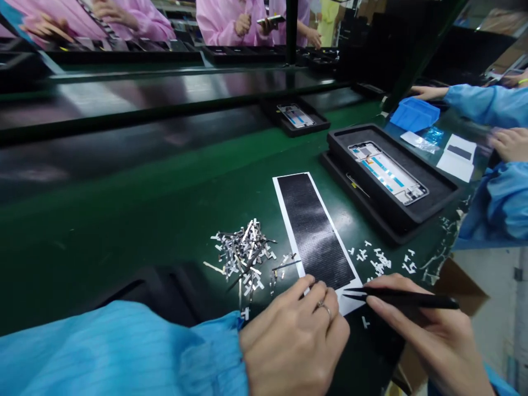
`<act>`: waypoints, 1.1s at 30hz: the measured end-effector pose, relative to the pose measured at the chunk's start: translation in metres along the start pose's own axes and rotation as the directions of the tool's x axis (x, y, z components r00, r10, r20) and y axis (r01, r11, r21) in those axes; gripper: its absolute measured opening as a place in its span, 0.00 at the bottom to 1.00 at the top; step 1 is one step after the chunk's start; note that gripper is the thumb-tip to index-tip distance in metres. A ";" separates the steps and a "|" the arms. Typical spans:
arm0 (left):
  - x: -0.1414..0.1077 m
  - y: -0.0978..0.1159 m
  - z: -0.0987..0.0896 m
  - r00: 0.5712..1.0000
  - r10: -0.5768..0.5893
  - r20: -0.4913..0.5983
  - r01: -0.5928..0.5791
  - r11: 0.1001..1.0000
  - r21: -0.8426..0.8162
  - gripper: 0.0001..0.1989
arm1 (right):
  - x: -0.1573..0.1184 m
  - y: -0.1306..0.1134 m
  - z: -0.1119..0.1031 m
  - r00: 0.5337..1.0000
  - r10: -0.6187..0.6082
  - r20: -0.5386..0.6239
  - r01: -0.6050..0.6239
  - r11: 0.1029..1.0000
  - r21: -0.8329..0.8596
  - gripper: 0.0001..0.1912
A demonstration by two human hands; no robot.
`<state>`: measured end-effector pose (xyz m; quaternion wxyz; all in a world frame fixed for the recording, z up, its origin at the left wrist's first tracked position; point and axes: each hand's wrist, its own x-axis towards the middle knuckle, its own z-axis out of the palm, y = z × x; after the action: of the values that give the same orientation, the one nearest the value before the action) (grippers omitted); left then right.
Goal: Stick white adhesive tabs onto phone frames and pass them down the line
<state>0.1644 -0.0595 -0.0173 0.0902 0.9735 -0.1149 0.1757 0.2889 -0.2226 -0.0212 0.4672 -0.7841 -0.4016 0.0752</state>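
Observation:
My left hand [299, 330], with a ring on one finger, has its fingers curled at the lower end of a white-edged sheet [315, 231] covered with rows of small black pieces. What its fingertips pinch is hidden. Black tweezers [416, 300] are held in my right hand [433, 335], their slightly parted tips over the sheet's lower right corner. Left of the sheet lies a pile of small metallic strips [247, 247]. Small white T-shaped scraps [379, 261] are scattered to its right.
A black foam tray [437, 192] holds a phone frame [390, 173] at the right; a smaller tray [305, 129] lies beyond. A blue bin [414, 114] and a co-worker's hands are at far right. People in pink stand behind the rail.

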 end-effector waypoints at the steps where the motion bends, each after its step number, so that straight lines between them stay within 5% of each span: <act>1: 0.001 -0.001 -0.001 0.999 0.032 0.017 -0.032 0.999 0.012 0.19 | 0.000 0.001 0.001 0.999 0.042 0.007 -0.042 0.999 0.016 0.03; 8: 0.006 -0.002 0.005 0.985 0.104 0.135 -0.110 0.993 0.039 0.10 | -0.004 0.010 0.006 0.957 0.239 -0.165 -0.231 0.971 0.066 0.06; 16: 0.007 -0.005 0.003 0.985 0.112 0.132 -0.117 0.993 0.031 0.14 | -0.006 0.014 0.016 0.903 0.285 -0.322 -0.280 0.958 0.064 0.08; 33: 0.011 -0.005 0.005 0.981 0.120 0.154 -0.124 0.992 0.018 0.19 | -0.005 0.015 0.017 0.883 0.374 -0.284 -0.330 0.924 0.191 0.06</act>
<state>0.1770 -0.0574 -0.0185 0.0565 0.9764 -0.1786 0.1073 0.2857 -0.2188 -0.0438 0.5567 -0.8117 -0.1663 0.0601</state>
